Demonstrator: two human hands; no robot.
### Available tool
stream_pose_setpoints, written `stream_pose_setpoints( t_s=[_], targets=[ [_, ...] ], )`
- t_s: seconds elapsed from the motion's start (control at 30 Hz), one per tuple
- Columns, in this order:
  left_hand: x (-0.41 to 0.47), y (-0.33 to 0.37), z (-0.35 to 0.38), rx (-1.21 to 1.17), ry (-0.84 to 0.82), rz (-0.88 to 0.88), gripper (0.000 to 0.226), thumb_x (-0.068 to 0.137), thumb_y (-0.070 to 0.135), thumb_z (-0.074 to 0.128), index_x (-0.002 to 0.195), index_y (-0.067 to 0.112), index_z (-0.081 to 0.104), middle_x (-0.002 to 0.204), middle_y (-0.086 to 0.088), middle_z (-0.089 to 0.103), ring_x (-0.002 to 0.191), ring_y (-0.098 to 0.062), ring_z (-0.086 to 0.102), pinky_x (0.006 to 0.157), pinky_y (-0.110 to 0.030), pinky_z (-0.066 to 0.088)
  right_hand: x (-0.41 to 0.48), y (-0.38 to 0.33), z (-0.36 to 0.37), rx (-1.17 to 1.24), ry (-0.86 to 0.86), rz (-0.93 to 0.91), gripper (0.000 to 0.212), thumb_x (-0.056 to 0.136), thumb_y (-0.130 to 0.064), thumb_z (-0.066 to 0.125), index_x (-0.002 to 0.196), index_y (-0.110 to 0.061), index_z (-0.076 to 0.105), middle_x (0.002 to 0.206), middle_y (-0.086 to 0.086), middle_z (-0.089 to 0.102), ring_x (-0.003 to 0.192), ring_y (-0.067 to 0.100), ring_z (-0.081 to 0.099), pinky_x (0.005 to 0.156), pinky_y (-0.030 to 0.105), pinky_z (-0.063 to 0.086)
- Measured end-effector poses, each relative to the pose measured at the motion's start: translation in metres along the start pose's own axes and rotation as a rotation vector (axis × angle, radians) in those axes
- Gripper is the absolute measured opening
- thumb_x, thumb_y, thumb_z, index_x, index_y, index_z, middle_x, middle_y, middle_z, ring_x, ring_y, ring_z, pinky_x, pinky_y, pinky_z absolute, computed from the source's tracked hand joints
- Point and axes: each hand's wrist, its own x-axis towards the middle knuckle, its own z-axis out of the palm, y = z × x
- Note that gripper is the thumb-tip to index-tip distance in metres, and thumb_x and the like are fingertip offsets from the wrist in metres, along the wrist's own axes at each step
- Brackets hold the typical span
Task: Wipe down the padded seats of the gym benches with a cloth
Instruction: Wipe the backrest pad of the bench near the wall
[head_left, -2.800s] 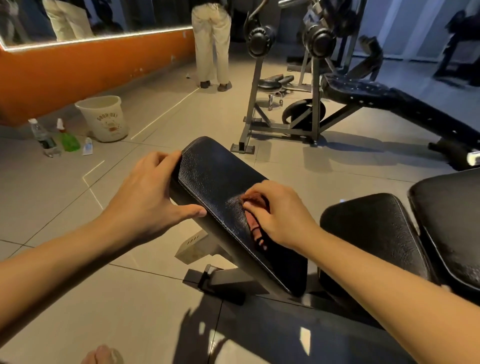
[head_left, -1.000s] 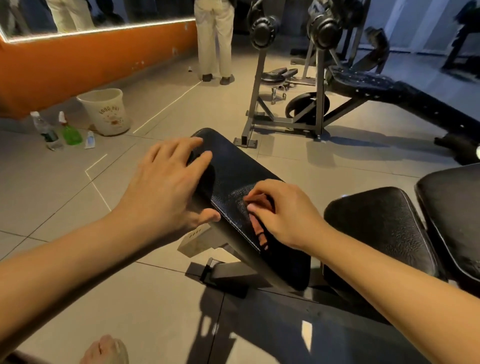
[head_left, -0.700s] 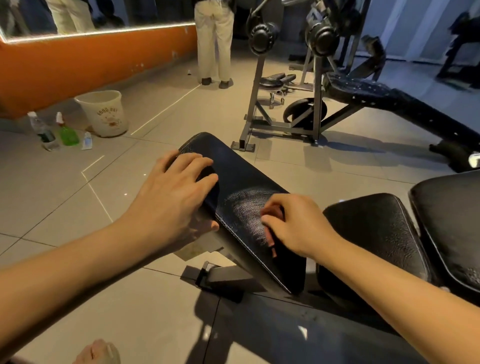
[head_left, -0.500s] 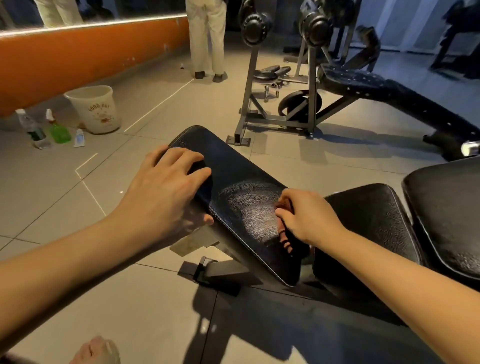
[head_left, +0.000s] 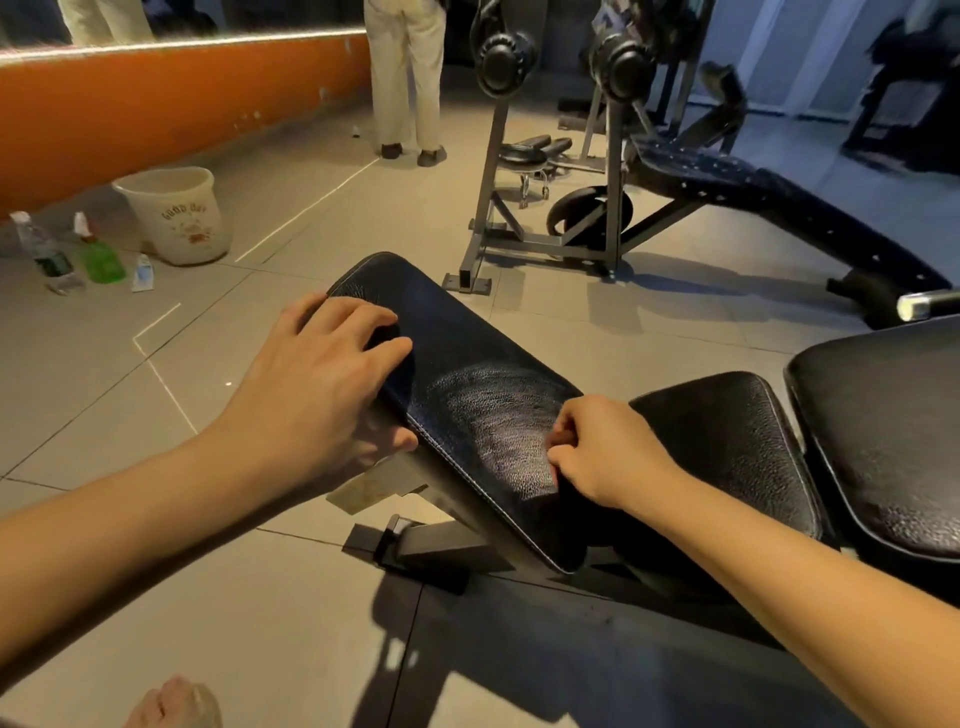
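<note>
A black padded seat (head_left: 467, 374), tilted up on a metal frame, is seen from above in a dim gym. Its left edge is clamped by the left hand (head_left: 317, 384), with the fingers laid over the top surface and the thumb tucked beneath the edge. At the right edge, about midway along, the right hand (head_left: 602, 452) is pressed down with its fingers curled into a tight fist. The cloth itself cannot be made out, so whether it is bunched inside that fist cannot be told. A paler, sheened patch (head_left: 498, 431) is visible on the seat just beside the fist, and it is judged to be freshly wiped. The far end looks darker and is probably not yet done. A second pad (head_left: 727, 441) sits just beyond the right edge, across a narrow gap. Near the far wall, well apart from the bench, a bucket (head_left: 174, 213) and some bottles (head_left: 98, 254) are set on the floor. Several risks are judged from here. The fist could slide off the sloped right edge into the gap. The seat could shift if the left grip is loosened on damp, slick upholstery. The far end and the neighbouring pad could be missed.
</note>
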Motion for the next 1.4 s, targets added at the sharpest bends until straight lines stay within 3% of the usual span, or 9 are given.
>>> stream_pose_setpoints(
  t_s=[0.1, 0.3, 0.47, 0.67, 0.87, 1.07, 1.17, 1.27, 1.4],
  targets=[
    [0.001, 0.001, -0.001, -0.008, 0.007, 0.004, 0.084, 0.063, 0.065, 0.082, 0.130, 0.017, 0.065, 0.136, -0.012, 0.060, 0.129, -0.036, 0.050, 0.112, -0.055, 0.035, -0.014, -0.020, -0.001, 0.144, -0.125, -0.161, 0.006, 0.088, -0.025, 0.074, 0.085, -0.023, 0.069, 0.080, -0.007, 0.070, 0.077, 0.006, 0.064, 0.072, 0.026, 0.054],
    [0.001, 0.002, -0.001, -0.021, 0.015, 0.007, 0.083, 0.060, 0.061, 0.086, 0.126, 0.013, 0.068, 0.131, -0.014, 0.062, 0.125, -0.038, 0.053, 0.108, -0.056, 0.037, 0.001, 0.005, -0.008, 0.001, -0.069, 0.023, 0.008, 0.084, -0.019, 0.072, 0.079, -0.016, 0.067, 0.078, 0.000, 0.068, 0.078, 0.021, 0.066, 0.077, 0.041, 0.059],
    [0.003, 0.003, -0.003, -0.023, 0.004, 0.000, 0.084, 0.063, 0.063, 0.083, 0.130, 0.016, 0.065, 0.135, -0.012, 0.060, 0.129, -0.036, 0.049, 0.111, -0.056, 0.035, -0.017, -0.021, -0.003, 0.147, -0.153, -0.213, 0.008, 0.087, -0.026, 0.074, 0.082, -0.021, 0.069, 0.078, -0.005, 0.071, 0.076, 0.009, 0.065, 0.071, 0.029, 0.054],
    [0.001, 0.000, -0.001, -0.022, -0.005, -0.004, 0.086, 0.062, 0.063, 0.084, 0.131, 0.015, 0.065, 0.135, -0.012, 0.060, 0.129, -0.037, 0.050, 0.110, -0.056, 0.035, 0.006, 0.016, -0.001, 0.001, -0.019, 0.017, 0.006, 0.091, -0.025, 0.069, 0.089, -0.020, 0.066, 0.087, -0.003, 0.068, 0.088, 0.021, 0.066, 0.077, 0.034, 0.053],
    [0.002, 0.001, -0.002, -0.014, 0.002, -0.003, 0.086, 0.062, 0.063, 0.083, 0.132, 0.017, 0.065, 0.136, -0.010, 0.059, 0.130, -0.035, 0.048, 0.111, -0.055, 0.035, -0.010, -0.030, 0.002, 0.296, -0.041, -0.342, 0.013, 0.089, -0.035, 0.073, 0.097, -0.026, 0.074, 0.091, -0.009, 0.073, 0.090, 0.009, 0.065, 0.082, 0.029, 0.051],
    [-0.001, 0.001, -0.001, -0.017, 0.019, 0.008, 0.082, 0.061, 0.061, 0.085, 0.127, 0.015, 0.068, 0.132, -0.012, 0.062, 0.126, -0.037, 0.053, 0.108, -0.055, 0.039, 0.032, 0.023, 0.002, 0.003, 0.047, 0.130, 0.010, 0.093, -0.020, 0.065, 0.095, -0.012, 0.071, 0.094, 0.008, 0.072, 0.093, 0.029, 0.068, 0.077, 0.035, 0.052],
    [0.001, 0.000, 0.001, -0.004, 0.023, 0.022, 0.082, 0.061, 0.060, 0.086, 0.126, 0.014, 0.069, 0.131, -0.014, 0.063, 0.124, -0.039, 0.055, 0.106, -0.056, 0.041, 0.021, -0.012, 0.007, 0.084, 0.049, -0.038, 0.005, 0.090, -0.023, 0.068, 0.087, -0.019, 0.070, 0.087, 0.002, 0.071, 0.087, 0.023, 0.066, 0.079, 0.039, 0.056],
    [0.003, 0.001, -0.001, -0.002, 0.019, 0.027, 0.083, 0.062, 0.060, 0.085, 0.129, 0.014, 0.067, 0.133, -0.014, 0.062, 0.126, -0.040, 0.053, 0.108, -0.058, 0.041, 0.007, -0.037, 0.002, 0.276, 0.025, -0.253, 0.011, 0.091, -0.032, 0.070, 0.097, -0.025, 0.075, 0.096, -0.007, 0.073, 0.091, 0.013, 0.064, 0.081, 0.031, 0.052],
    [0.002, 0.001, -0.002, -0.005, 0.005, 0.017, 0.082, 0.065, 0.062, 0.082, 0.131, 0.015, 0.067, 0.134, -0.012, 0.062, 0.128, -0.037, 0.052, 0.109, -0.057, 0.041, 0.043, 0.019, 0.001, 0.103, 0.077, 0.039, 0.015, 0.093, -0.026, 0.067, 0.101, -0.015, 0.075, 0.103, 0.007, 0.074, 0.099, 0.027, 0.066, 0.081, 0.033, 0.049]
  ],
)
